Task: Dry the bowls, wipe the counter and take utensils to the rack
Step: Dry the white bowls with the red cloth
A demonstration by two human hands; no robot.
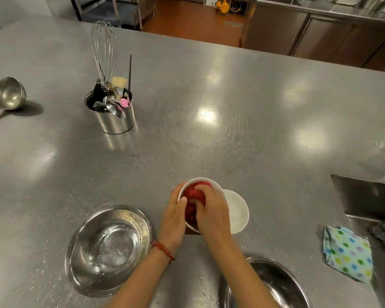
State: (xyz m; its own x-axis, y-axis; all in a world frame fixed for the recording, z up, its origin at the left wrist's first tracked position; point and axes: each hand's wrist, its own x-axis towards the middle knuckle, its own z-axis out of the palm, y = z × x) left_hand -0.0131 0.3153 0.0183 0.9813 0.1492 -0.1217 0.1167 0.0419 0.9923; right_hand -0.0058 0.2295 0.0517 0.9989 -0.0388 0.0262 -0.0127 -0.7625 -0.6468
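The step in hand is, by my judgement, the drying of the bowls; the left hand [175, 215] curls its grip closed around the outer wall of a small white round bowl [217, 185], thumb hooked over the rim, and holds it tilted just above the brushed steel surface [209, 134]; the right hand [211, 210] has its grip closed on a bunched red cloth [192, 192] and presses it down inside that bowl. A second white bowl or saucer [237, 211] sits just beside it on the right, partly hidden by the right hand. A wide steel mixing bowl [108, 250] beaded with water stands to the left, and another steel bowl [273, 285] lies at the near edge under the right forearm; both look undried. Well apart at the far left, a steel canister of utensils [118, 121] holds a wire whisk [103, 47]; a steel ladle [9, 94] lies at the left edge; a folded dotted cloth [348, 254] rests near the sink on the right. The next move calls for turning the cloth round the wall, then setting the bowl down and taking up a wet one; wiping and the utensils are not yet begun.
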